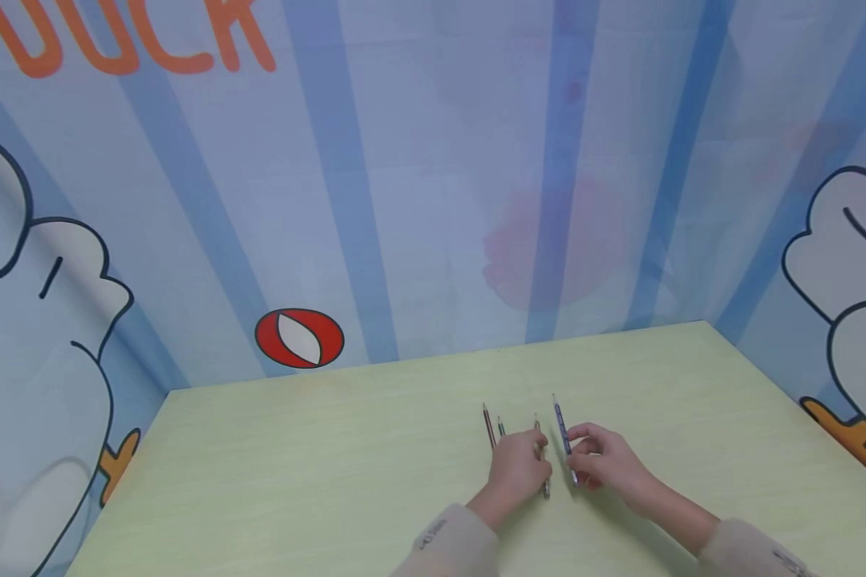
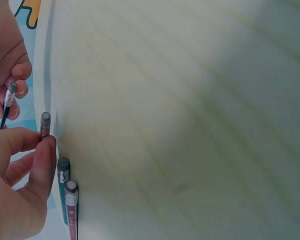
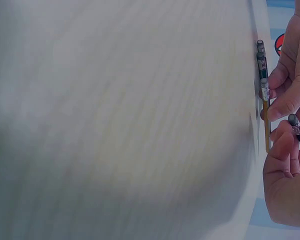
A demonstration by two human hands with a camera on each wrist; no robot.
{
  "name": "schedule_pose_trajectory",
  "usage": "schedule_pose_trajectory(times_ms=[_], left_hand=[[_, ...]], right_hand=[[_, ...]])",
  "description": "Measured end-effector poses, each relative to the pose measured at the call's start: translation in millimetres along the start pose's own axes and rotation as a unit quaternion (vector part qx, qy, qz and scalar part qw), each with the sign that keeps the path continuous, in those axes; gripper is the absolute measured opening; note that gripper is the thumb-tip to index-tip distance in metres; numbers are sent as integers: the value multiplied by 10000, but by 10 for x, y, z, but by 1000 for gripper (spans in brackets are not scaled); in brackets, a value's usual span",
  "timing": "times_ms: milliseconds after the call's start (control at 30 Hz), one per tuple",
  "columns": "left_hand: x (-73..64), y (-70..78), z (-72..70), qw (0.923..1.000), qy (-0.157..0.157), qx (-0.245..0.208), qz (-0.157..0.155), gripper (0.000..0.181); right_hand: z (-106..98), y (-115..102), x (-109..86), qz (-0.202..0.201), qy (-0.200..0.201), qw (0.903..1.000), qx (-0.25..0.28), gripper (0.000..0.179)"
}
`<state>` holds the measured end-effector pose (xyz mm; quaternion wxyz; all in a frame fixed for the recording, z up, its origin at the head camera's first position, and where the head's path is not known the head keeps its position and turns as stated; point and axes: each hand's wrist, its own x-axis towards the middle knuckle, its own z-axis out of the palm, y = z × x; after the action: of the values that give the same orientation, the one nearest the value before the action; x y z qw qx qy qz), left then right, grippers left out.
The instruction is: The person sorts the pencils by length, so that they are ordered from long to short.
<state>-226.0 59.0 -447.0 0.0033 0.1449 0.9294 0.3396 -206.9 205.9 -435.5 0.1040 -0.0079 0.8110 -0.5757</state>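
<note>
My left hand (image 1: 517,466) pinches a yellowish pencil (image 1: 546,486) between thumb and fingers, its eraser end toward me. To its right, my right hand (image 1: 609,463) holds a dark blue pencil (image 1: 560,425) between thumb and fingers, eraser end also nearest me. Beyond the left hand a red pencil (image 1: 488,425) and a green pencil (image 1: 501,425) lie side by side on the table, partly covered by that hand in the head view. Their eraser ends show in the left wrist view, where the red pencil (image 2: 71,210) overlaps the green pencil (image 2: 63,172).
The pale yellow-green table (image 1: 296,481) spreads out around the hands. Behind it stands a blue striped backdrop (image 1: 433,200) with orange letters, a red-and-white ball and white cartoon figures printed on it.
</note>
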Motion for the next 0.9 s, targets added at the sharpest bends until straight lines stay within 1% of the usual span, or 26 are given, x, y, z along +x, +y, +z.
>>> schedule_pose_trajectory(times_ms=[133,267,400,567,667,700,767,833,900], left_hand=[[8,6,22,9991,5,419,61,24],[7,17,37,9975,-38,702,22,24],[6,30,32,9950,-101,991,48,21],[2,37,11,9904,-145,1366,175,18],[0,20,-8,9851,-78,1689,299,19],[-1,11,-17,9819,-44,1848,405,19],[-2,-15,-33,9729,-25,2200,706,21],[-7,-47,-49,9599,-120,2577,1093,25],[-17,-79,-65,9453,-321,2902,1454,30]], right_hand=[[-9,29,6,-8,-13,10000,14,37],[-19,56,15,-15,-7,10000,0,37],[-28,69,20,-33,-34,10000,13,38],[-40,71,17,-42,-59,10000,23,38],[-45,74,20,-6,-17,10000,4,38],[-46,77,22,9,-3,10000,-6,38],[-50,82,24,40,40,10000,-15,38],[-57,89,26,59,63,10000,-19,39],[-65,97,28,58,82,9999,-31,39]])
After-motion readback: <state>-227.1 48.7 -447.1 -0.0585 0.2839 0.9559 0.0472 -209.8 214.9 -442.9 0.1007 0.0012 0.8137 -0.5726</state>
